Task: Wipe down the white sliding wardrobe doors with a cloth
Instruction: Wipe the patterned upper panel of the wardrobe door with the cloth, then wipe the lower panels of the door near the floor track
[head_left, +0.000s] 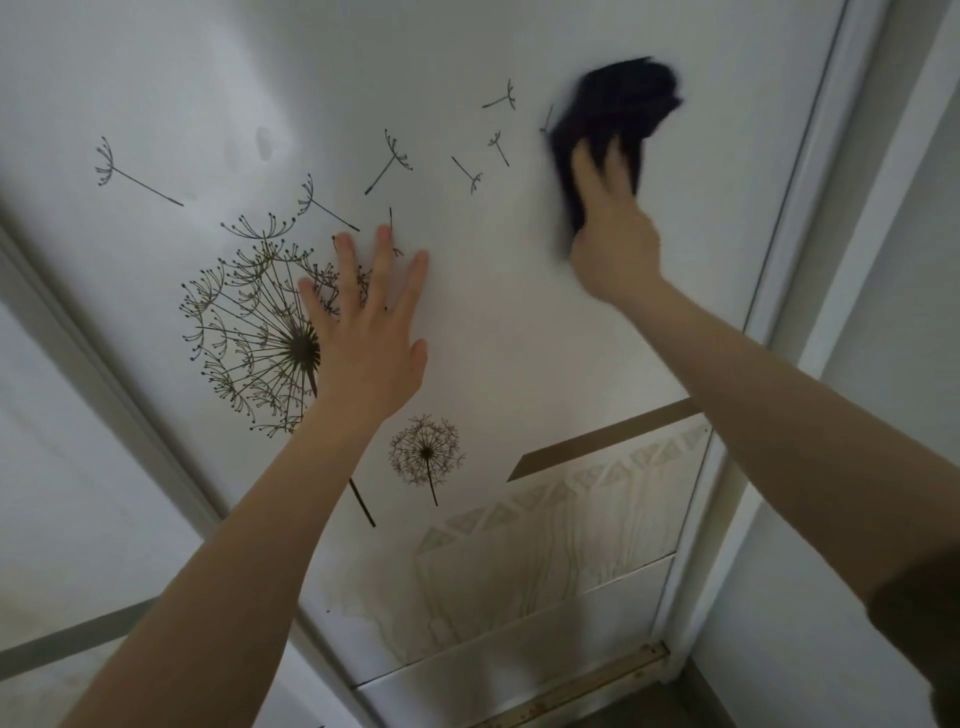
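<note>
A white sliding wardrobe door (519, 322) with black dandelion decals fills the view. My right hand (613, 234) presses a dark cloth (618, 111) against the door's upper right, near its right frame; the cloth and fingers are motion-blurred. My left hand (366, 327) lies flat on the door with fingers spread, over the edge of the large dandelion decal (249, 332), and holds nothing.
A second white door panel (78, 493) lies to the left past a grey frame strip. The door's right frame (810, 171) and a white wall run down the right. A patterned beige lower panel (561, 540) and the floor track (582, 686) sit below.
</note>
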